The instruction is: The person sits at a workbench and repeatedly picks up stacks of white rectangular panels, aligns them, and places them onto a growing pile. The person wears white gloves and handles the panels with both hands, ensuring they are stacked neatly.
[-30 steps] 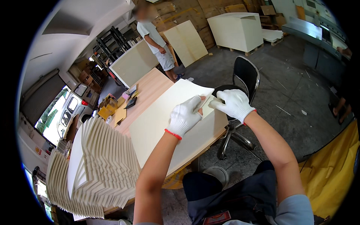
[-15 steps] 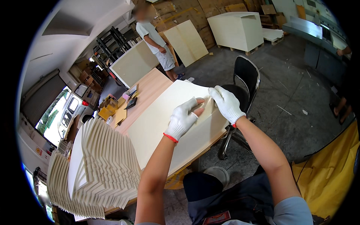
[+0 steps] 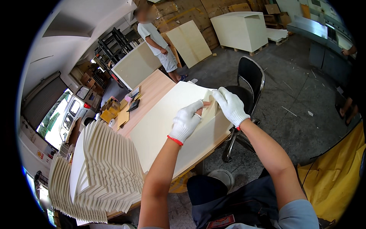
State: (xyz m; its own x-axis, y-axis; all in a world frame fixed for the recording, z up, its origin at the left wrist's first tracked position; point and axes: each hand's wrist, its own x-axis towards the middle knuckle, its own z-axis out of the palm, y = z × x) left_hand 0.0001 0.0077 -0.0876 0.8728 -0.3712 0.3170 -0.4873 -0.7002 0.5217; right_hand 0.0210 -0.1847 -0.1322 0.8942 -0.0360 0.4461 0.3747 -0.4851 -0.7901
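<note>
A stack of large cream sheets (image 3: 160, 126) lies on the table in front of me, its near-right side stepping down in pale layers. My right hand (image 3: 230, 105), in a white glove with a red cuff, is closed over the far-right corner of the top sheet, where a strip of the edge is bent up. My left hand (image 3: 187, 121), gloved the same way with bare thumb and finger tips, presses its curled fingers against that bent strip from the left. The tips of the right fingers are partly hidden behind the strip.
A fanned pile of folded cream pieces (image 3: 110, 168) stands at the left. Beyond it are a yellow box (image 3: 110, 110) and a dark calculator (image 3: 133, 105). A black chair (image 3: 251, 78) stands right of the table. Another person (image 3: 156, 44) stands at the far side.
My left thumb and finger, spread apart before, have drawn together at the bent strip. My right hand has hardly moved. The standing person has shifted slightly.
</note>
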